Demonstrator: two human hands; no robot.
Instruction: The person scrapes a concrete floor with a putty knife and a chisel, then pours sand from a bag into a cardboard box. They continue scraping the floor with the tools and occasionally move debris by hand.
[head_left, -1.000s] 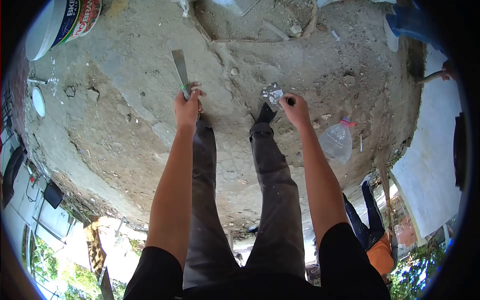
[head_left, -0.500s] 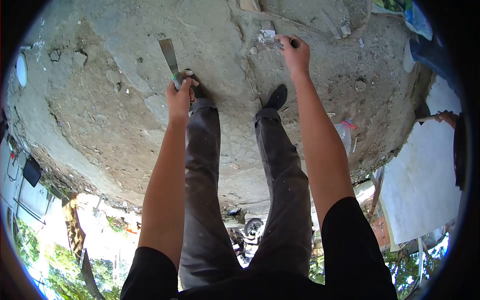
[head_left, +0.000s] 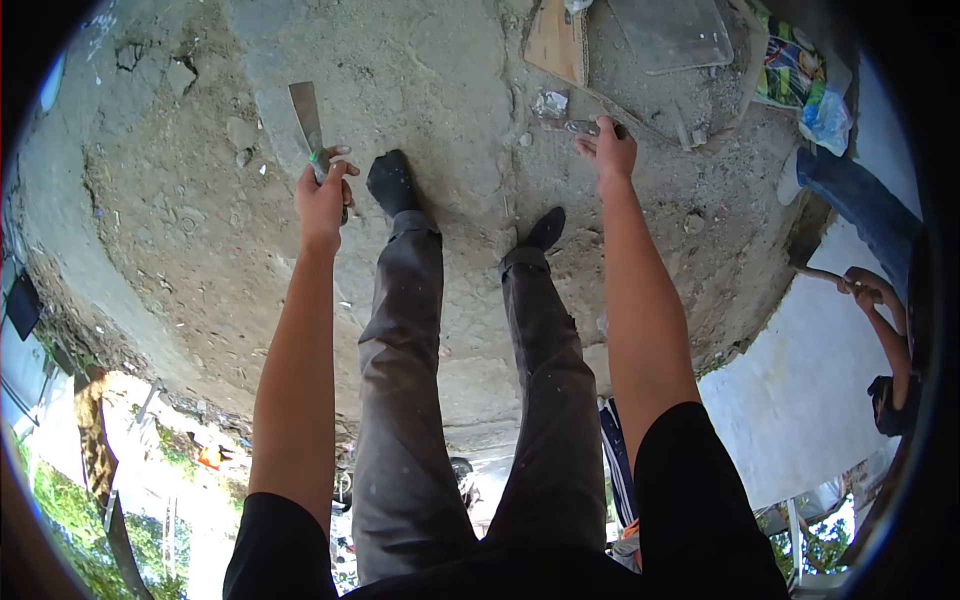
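Observation:
A putty knife (head_left: 306, 115) with a broad metal blade and a green band on its handle is gripped in my left hand (head_left: 322, 197), blade pointing away from me. My right hand (head_left: 613, 156) is closed around a dark-handled tool (head_left: 582, 127) whose narrow grey part points left, low over the dirt; its exact kind I cannot tell. Just beyond that tool's tip lies a crumpled whitish scrap (head_left: 550, 103). Both of my feet in black footwear (head_left: 391, 182) stand on the ground between the hands.
At the upper right are a brown board (head_left: 556, 42), a grey flat sheet (head_left: 685, 35) and a colourful bag (head_left: 790, 72). Another person in blue jeans (head_left: 862, 195) stands at the right, hands (head_left: 868, 287) on a handle. Stones and debris dot the rough ground (head_left: 200, 260).
My left foot has come forward into fuller view. The putty knife has shifted left, and my right hand has turned and moved slightly right. The other person's two hands now show on the handle.

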